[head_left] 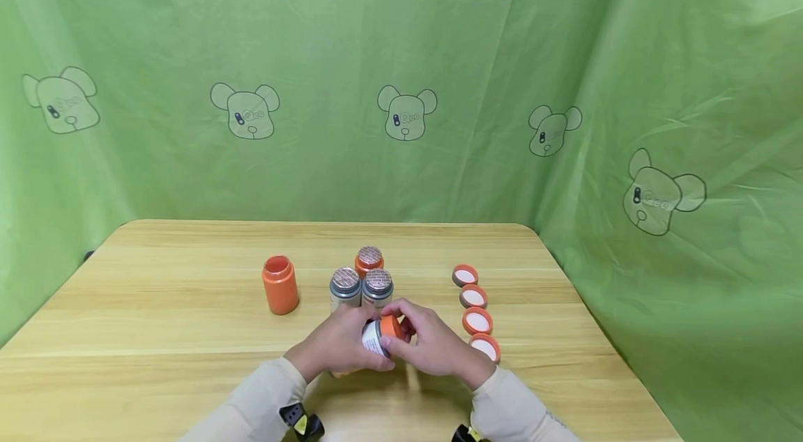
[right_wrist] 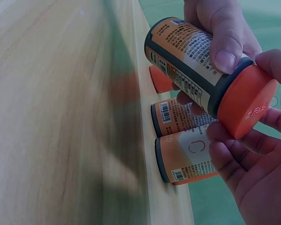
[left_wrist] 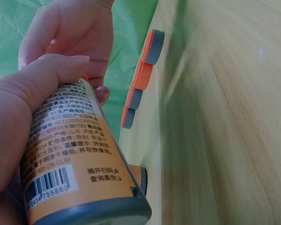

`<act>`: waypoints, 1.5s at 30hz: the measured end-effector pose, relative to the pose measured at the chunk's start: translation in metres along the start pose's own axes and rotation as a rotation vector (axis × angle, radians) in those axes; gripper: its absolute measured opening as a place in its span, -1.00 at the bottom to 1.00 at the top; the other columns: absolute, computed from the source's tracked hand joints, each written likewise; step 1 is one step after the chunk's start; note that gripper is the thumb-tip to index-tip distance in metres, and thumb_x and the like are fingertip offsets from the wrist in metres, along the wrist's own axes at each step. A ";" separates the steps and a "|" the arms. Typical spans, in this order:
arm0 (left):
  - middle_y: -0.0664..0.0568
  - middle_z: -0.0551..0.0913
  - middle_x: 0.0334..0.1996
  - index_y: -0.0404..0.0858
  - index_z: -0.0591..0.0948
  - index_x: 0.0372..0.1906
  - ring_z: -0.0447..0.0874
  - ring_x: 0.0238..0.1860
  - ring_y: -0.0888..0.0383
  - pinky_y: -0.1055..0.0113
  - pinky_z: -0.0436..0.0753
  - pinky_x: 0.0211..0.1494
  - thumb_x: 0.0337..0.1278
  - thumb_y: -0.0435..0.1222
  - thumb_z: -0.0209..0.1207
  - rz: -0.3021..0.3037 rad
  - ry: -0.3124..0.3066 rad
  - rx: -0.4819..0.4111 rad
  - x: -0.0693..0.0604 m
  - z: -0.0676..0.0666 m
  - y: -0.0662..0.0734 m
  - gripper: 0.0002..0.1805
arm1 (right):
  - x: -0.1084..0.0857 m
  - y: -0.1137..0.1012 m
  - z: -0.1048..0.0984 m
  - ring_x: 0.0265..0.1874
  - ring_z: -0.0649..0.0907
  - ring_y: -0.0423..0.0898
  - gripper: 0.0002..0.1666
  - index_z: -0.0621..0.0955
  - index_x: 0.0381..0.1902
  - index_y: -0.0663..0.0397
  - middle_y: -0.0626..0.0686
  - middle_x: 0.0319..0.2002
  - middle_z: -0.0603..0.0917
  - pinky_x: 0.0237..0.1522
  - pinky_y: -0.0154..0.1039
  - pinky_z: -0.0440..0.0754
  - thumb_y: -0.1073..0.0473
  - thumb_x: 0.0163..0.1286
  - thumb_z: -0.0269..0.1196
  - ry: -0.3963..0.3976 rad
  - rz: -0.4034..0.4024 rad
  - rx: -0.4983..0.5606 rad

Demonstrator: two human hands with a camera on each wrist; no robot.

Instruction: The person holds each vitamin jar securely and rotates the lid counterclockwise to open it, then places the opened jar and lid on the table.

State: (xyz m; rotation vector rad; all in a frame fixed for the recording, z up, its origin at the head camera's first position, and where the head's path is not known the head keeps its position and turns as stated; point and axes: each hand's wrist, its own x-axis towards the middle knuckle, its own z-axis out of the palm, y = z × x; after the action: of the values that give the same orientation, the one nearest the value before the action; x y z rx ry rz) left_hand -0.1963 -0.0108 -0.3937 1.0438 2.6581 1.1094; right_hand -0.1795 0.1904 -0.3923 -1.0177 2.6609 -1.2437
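In the head view my left hand [head_left: 341, 339] grips a supplement bottle [head_left: 372, 337] round its body, tilted above the table. Its dark base and printed orange-and-white label [left_wrist: 79, 154] fill the left wrist view. My right hand [head_left: 433, 341] holds the bottle's orange cap [right_wrist: 247, 101] between thumb and fingers; the cap sits on the bottle's neck. Just beyond the hands stand two dark bottles [head_left: 346, 286] with foil seals on their mouths. Behind them is an orange bottle [head_left: 369, 261], also foil-sealed. The hands hide the lower parts of the two dark bottles.
An orange bottle [head_left: 280, 286] with no cap stands at the left. At the right, several caps [head_left: 477, 321] lie in a row, white liners up. The wooden table [head_left: 157, 330] has green curtains [head_left: 326, 170] behind it and at its sides.
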 end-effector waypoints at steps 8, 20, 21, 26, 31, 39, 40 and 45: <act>0.21 0.54 -0.46 -0.19 0.60 -0.26 0.51 -0.47 0.32 0.43 0.54 -0.40 -0.36 -0.03 0.53 0.012 0.011 -0.010 0.000 0.000 -0.001 -0.49 | -0.001 0.002 0.000 -0.25 0.56 -0.16 -0.50 0.44 0.12 0.10 -0.06 -0.11 0.57 -0.16 -0.23 0.59 0.14 0.25 0.29 0.006 -0.105 0.015; 0.16 0.56 -0.39 -0.23 0.60 -0.20 0.52 -0.42 0.29 0.41 0.55 -0.35 -0.37 0.02 0.53 -0.005 0.006 0.023 0.000 -0.001 0.000 -0.41 | 0.000 0.002 -0.001 -0.41 0.59 -0.21 -0.65 0.49 0.07 0.06 -0.08 -0.29 0.62 -0.36 -0.31 0.58 -0.03 0.55 -0.01 -0.008 0.002 -0.019; 0.16 0.56 -0.39 -0.23 0.60 -0.19 0.52 -0.41 0.29 0.41 0.55 -0.35 -0.37 0.01 0.53 -0.004 0.006 0.024 0.000 -0.001 0.001 -0.41 | 0.000 0.001 -0.001 -0.43 0.58 -0.23 -0.68 0.49 0.07 0.03 -0.10 -0.33 0.61 -0.38 -0.32 0.57 -0.02 0.54 0.01 -0.016 0.014 -0.023; 0.18 0.55 -0.40 -0.22 0.60 -0.19 0.51 -0.41 0.30 0.41 0.54 -0.34 -0.39 -0.03 0.55 -0.003 0.004 0.026 0.000 0.000 0.000 -0.42 | 0.001 0.001 0.000 -0.44 0.53 -0.25 -0.69 0.49 0.08 -0.03 -0.16 -0.37 0.54 -0.39 -0.32 0.55 0.03 0.44 0.14 -0.033 0.036 -0.005; 0.19 0.54 -0.42 -0.22 0.60 -0.21 0.51 -0.43 0.31 0.42 0.54 -0.35 -0.38 -0.05 0.55 0.005 0.004 0.017 0.001 0.000 -0.001 -0.44 | 0.000 0.004 -0.001 -0.29 0.56 -0.18 -0.59 0.46 0.12 0.08 -0.09 -0.18 0.57 -0.22 -0.24 0.59 0.09 0.36 0.22 -0.024 -0.060 0.030; 0.19 0.56 -0.41 -0.19 0.61 -0.23 0.52 -0.41 0.31 0.41 0.55 -0.32 -0.38 -0.02 0.54 0.009 0.004 0.025 0.001 -0.001 0.001 -0.46 | 0.000 0.005 0.000 -0.26 0.57 -0.14 -0.61 0.42 0.14 0.15 0.00 -0.09 0.58 -0.21 -0.22 0.59 0.06 0.48 0.09 0.019 -0.099 0.022; 0.19 0.57 -0.40 -0.20 0.61 -0.23 0.52 -0.41 0.31 0.41 0.55 -0.32 -0.38 -0.01 0.54 0.004 0.002 0.028 0.001 -0.001 0.001 -0.45 | 0.001 0.005 0.001 -0.29 0.57 -0.15 -0.61 0.42 0.14 0.15 0.00 -0.12 0.59 -0.23 -0.23 0.59 0.03 0.51 0.06 0.023 -0.080 0.018; 0.17 0.57 -0.41 -0.24 0.61 -0.20 0.52 -0.43 0.31 0.42 0.54 -0.35 -0.37 0.01 0.53 -0.004 0.002 0.043 0.000 -0.001 0.002 -0.41 | 0.002 0.003 0.002 -0.42 0.57 -0.20 -0.64 0.44 0.11 0.09 -0.08 -0.32 0.59 -0.36 -0.29 0.58 -0.01 0.55 -0.02 0.012 -0.003 -0.011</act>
State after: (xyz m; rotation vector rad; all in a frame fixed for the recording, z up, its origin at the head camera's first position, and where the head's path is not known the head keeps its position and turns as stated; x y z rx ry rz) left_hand -0.1959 -0.0105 -0.3914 1.0439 2.6963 1.0569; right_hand -0.1824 0.1894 -0.3955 -1.0190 2.6793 -1.2405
